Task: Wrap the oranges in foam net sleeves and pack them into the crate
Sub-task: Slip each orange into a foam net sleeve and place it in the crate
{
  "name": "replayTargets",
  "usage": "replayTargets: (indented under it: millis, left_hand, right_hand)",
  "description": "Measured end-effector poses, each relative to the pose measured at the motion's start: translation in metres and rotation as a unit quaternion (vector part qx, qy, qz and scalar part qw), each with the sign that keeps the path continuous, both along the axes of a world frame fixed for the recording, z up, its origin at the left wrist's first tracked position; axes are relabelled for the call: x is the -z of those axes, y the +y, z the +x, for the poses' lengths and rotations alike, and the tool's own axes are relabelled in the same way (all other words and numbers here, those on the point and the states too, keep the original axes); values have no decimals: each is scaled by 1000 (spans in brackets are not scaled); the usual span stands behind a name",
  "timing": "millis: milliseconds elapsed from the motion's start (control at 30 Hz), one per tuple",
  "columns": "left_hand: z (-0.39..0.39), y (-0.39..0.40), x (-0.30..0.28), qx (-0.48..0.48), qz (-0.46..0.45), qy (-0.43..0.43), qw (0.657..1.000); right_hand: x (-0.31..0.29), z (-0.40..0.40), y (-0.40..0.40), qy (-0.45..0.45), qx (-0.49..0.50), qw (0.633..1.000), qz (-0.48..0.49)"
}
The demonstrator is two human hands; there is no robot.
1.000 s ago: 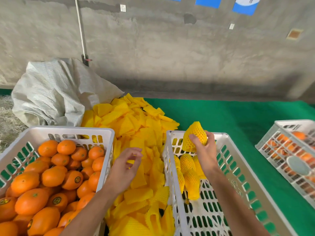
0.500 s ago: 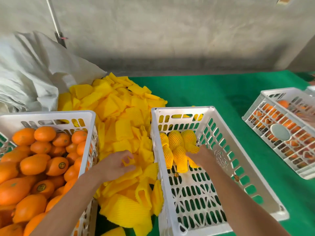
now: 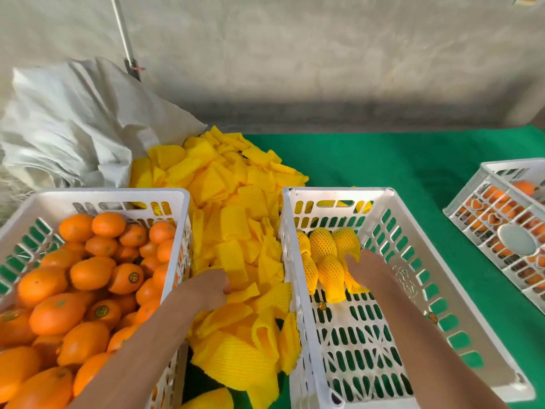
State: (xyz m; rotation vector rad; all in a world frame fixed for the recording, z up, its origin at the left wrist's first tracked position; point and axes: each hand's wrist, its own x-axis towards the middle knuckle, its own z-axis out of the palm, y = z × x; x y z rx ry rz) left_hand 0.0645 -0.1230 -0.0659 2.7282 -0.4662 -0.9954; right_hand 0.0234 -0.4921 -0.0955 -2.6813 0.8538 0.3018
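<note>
Since a second ago, right hand [image 3: 368, 268] has dropped from crate rim to floor, resting among wrapped oranges [image 3: 330, 267]; its grip can't be told, fingers hidden. Packing crate [image 3: 413, 261], white, slotted, at 5 o'clock, holds yellow-netted fruit clustered at far-left corner. Bare oranges [image 3: 73, 290] fill crate [image 3: 112, 196] at 8 o'clock. Sleeve pile [image 3: 233, 202] between crates. Left hand [image 3: 206, 287] pinches a sleeve [image 3: 233, 264], fingertips buried.

You view a bright, evenly lit scene with soft shadows. Wide-angle distortion bends the frame edges. Expect mild blur and glare on the wall [image 3: 295, 54].
</note>
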Motion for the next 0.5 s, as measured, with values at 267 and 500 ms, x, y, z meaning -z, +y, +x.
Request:
replayTargets:
  millis: [267,500]
  left_hand:
    - [0,-11,-12,-127,-277,-136,943]
    - [5,-9,-33,-333,-539,-242,735]
  right_hand:
    - [-109,2,93,-442,-156,882,43]
    - [-111,24,198,-330,-342,840,262]
